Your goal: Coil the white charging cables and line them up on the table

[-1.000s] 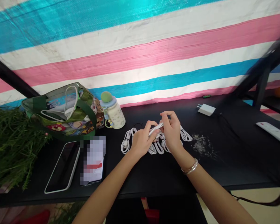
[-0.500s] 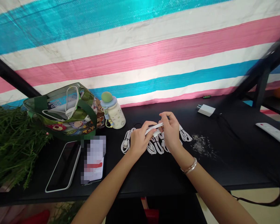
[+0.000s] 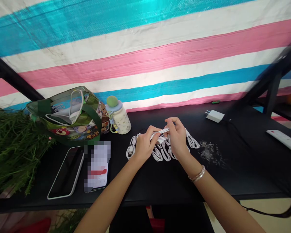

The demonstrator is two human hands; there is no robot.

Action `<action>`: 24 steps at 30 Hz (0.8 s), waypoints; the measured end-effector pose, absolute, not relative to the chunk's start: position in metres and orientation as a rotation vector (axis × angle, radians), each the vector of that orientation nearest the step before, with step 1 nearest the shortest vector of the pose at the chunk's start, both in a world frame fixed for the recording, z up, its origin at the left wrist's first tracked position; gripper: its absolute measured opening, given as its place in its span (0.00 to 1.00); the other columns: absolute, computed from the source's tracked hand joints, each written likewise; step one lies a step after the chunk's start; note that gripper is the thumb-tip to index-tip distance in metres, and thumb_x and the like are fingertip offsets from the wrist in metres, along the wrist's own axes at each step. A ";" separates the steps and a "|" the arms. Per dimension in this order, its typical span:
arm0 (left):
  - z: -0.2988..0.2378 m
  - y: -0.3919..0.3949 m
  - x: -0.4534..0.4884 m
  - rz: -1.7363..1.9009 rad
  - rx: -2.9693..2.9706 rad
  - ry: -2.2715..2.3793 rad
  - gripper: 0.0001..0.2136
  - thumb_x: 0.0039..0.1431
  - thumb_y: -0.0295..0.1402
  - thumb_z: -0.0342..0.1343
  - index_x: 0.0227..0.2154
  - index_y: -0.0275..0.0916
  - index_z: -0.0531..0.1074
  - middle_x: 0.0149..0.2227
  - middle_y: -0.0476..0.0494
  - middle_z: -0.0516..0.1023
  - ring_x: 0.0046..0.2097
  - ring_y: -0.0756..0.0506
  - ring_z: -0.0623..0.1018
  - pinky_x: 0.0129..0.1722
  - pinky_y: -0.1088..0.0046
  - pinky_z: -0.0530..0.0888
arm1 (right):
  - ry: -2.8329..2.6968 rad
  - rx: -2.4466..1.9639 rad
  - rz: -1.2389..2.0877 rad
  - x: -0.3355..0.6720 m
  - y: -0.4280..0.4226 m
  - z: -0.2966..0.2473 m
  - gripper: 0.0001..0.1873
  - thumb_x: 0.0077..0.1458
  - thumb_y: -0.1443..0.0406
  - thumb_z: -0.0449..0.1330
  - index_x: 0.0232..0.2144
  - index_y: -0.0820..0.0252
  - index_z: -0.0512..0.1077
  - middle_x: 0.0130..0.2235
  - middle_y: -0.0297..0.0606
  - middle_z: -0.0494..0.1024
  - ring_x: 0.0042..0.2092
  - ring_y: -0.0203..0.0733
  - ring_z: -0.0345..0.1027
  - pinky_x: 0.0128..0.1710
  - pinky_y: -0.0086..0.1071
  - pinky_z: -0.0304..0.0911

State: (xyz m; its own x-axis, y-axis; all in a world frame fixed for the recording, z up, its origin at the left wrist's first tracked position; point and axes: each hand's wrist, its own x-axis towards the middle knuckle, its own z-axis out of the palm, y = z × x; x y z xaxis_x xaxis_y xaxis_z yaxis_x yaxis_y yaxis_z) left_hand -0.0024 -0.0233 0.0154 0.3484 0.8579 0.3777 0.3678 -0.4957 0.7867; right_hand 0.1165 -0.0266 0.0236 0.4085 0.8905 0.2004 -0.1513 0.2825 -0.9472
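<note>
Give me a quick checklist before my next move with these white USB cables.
Grip: ok, the left hand and right hand both pinch a white USB cable.
Plug end: ok, a USB plug shows left of the coils.
Bracelet: ok, apart from the cables.
Grey specks: not ok, scattered on the desk just right of the coils.
Tangles: cannot tell, the hands hide the middle of the coils.

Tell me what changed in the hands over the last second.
The left hand slid back leftward along the white USB cable, away from the right hand, so the held stretch now lies flatter. Neither hand let go. The cable loops on the black table, the white charger and the water bottle stayed put.
</note>
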 end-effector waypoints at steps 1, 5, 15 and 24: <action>0.015 -0.023 -0.003 1.090 2.011 1.047 0.11 0.63 0.38 0.46 0.37 0.42 0.71 0.24 0.53 0.76 0.25 0.50 0.76 0.27 0.77 0.71 | -0.884 -1.051 0.823 0.117 -0.026 0.023 0.16 0.48 0.50 0.59 0.27 0.55 0.64 0.14 0.21 0.58 0.16 0.31 0.54 0.16 0.27 0.49; 0.017 -0.017 -0.008 1.215 1.927 1.047 0.10 0.63 0.39 0.46 0.36 0.41 0.69 0.30 0.51 0.77 0.25 0.51 0.76 0.26 0.79 0.71 | -0.865 -1.038 0.773 0.120 -0.023 0.020 0.14 0.48 0.52 0.59 0.26 0.56 0.66 0.22 0.29 0.70 0.26 0.35 0.65 0.27 0.30 0.61; 0.021 0.002 -0.022 1.683 1.652 1.225 0.21 0.61 0.53 0.43 0.32 0.38 0.66 0.24 0.53 0.68 0.20 0.54 0.68 0.18 0.80 0.65 | -1.322 -1.121 0.721 0.118 -0.023 0.009 0.07 0.53 0.62 0.53 0.28 0.55 0.70 0.29 0.34 0.76 0.36 0.42 0.69 0.40 0.38 0.63; 0.019 0.005 -0.022 1.690 1.568 1.271 0.23 0.59 0.56 0.41 0.31 0.39 0.64 0.22 0.55 0.63 0.19 0.55 0.65 0.18 0.79 0.65 | -1.905 -1.312 0.431 0.110 -0.027 0.002 0.11 0.54 0.73 0.50 0.30 0.55 0.71 0.34 0.39 0.78 0.41 0.47 0.66 0.42 0.40 0.63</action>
